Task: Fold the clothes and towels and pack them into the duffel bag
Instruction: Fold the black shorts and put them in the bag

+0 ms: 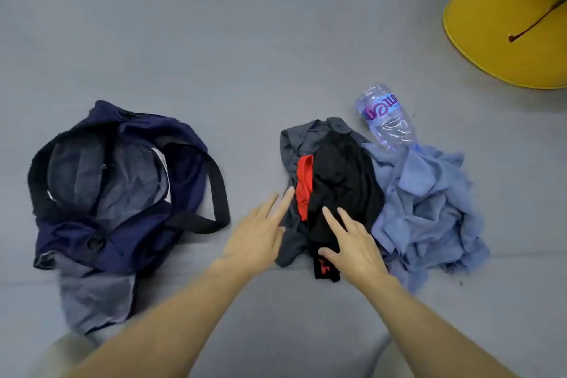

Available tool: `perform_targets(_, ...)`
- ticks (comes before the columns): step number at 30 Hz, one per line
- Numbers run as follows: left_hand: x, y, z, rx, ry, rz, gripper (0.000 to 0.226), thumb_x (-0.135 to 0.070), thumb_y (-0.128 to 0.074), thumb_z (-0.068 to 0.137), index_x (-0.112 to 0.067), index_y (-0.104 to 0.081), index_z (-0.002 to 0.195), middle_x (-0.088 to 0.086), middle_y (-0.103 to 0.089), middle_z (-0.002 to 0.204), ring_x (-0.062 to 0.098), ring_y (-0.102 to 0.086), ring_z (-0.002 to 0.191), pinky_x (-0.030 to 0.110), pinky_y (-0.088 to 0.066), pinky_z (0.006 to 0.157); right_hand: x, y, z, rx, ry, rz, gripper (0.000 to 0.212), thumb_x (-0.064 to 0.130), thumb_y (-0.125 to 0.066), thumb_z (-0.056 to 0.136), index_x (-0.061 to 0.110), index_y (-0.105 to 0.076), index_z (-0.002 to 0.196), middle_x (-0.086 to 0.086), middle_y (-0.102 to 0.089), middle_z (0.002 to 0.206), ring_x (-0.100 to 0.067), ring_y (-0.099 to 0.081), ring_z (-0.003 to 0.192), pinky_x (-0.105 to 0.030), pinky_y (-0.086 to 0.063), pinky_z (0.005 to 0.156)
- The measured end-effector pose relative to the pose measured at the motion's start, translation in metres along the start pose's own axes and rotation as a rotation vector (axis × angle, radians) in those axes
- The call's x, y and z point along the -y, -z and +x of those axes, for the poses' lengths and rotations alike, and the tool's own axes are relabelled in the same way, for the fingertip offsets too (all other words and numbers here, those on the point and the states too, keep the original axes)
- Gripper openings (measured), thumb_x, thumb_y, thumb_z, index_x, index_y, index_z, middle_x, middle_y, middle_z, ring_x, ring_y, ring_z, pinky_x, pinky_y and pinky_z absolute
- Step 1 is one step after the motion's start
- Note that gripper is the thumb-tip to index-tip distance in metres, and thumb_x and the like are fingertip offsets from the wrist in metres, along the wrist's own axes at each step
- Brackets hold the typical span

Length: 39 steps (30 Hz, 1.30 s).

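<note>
The black garment (343, 181) lay crumpled in the middle of the grey surface (276, 55), and everything else sat around it. Under it and showing at its left and far edges was a dark grey garment (294, 144), with a red piece of cloth (304, 184) tucked between the two on the left. Touching its right side was a rumpled heap of light blue towel (429, 202). A clear plastic water bottle (386, 120) lay just beyond the black garment to the right, its near end resting on the towel. Well to the left stood the navy duffel bag (184, 144), its mouth open upward and a black strap (221, 193) looping toward the black garment; a grey cloth (95, 294) stuck out from beneath the bag's near side. Far off to the upper right was a yellow bucket (497, 24).

The right hand (356, 245) rested flat on the near part of the black garment, its grip apart, fingers straight and spread. The left hand (260, 233) reached in from the left, grip also apart, its straight fingertips at the dark grey garment's edge beside the red cloth.
</note>
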<state>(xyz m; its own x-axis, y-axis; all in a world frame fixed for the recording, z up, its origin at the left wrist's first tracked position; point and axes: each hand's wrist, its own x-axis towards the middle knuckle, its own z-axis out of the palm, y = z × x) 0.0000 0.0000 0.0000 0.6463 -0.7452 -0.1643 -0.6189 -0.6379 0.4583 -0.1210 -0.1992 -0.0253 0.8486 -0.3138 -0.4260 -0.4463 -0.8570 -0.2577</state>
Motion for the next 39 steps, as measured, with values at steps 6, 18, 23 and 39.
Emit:
perform_targets(6, 0.003, -0.023, -0.013, 0.073, -0.001, -0.007, 0.083, -0.021, -0.042, 0.102, -0.042, 0.019, 0.154, 0.002, -0.020, 0.165, 0.026, -0.037, 0.140, 0.038, -0.039, 0.111, -0.001, -0.019, 0.009, -0.142, -0.088, -0.090, 0.045, 0.013, -0.058, 0.092, 0.025, -0.060, 0.135, -0.006, -0.060, 0.111, -0.031, -0.057, 0.096, -0.038, -0.048, 0.073)
perform_targets(18, -0.054, 0.109, -0.061, -0.140, -0.047, -0.008, 0.088, -0.064, -0.049, 0.095, -0.046, 0.013, 0.155, -0.009, -0.051, 0.139, 0.020, -0.054, 0.113, 0.037, -0.052, 0.085, 0.099, 0.158, -0.045, -0.545, 0.192, 0.525, 0.045, -0.003, -0.048, 0.084, 0.022, -0.068, 0.115, 0.003, -0.064, 0.108, -0.016, -0.059, 0.100, -0.029, -0.045, 0.086)
perform_targets(23, -0.089, 0.179, -0.085, -0.305, 0.035, -0.136, 0.081, -0.048, -0.059, 0.094, -0.051, -0.005, 0.155, -0.007, -0.064, 0.107, 0.018, -0.062, 0.099, 0.040, -0.052, 0.079, 0.151, 0.238, -0.089, -0.612, 0.307, 0.682, 0.042, 0.001, -0.045, 0.084, 0.025, -0.068, 0.110, 0.007, -0.069, 0.109, -0.011, -0.060, 0.103, -0.029, -0.047, 0.091)
perform_targets(39, -0.096, 0.294, -0.170, -0.690, 0.119, -0.309, 0.038, -0.020, -0.049, 0.103, -0.036, -0.052, 0.137, -0.019, -0.062, 0.081, 0.005, -0.055, 0.073, 0.031, -0.043, 0.074, 0.217, 0.208, -0.161, -0.347, 0.342, 0.630, 0.036, 0.018, -0.060, 0.088, 0.029, -0.059, 0.122, 0.004, -0.066, 0.115, -0.019, -0.060, 0.108, -0.035, -0.048, 0.085)
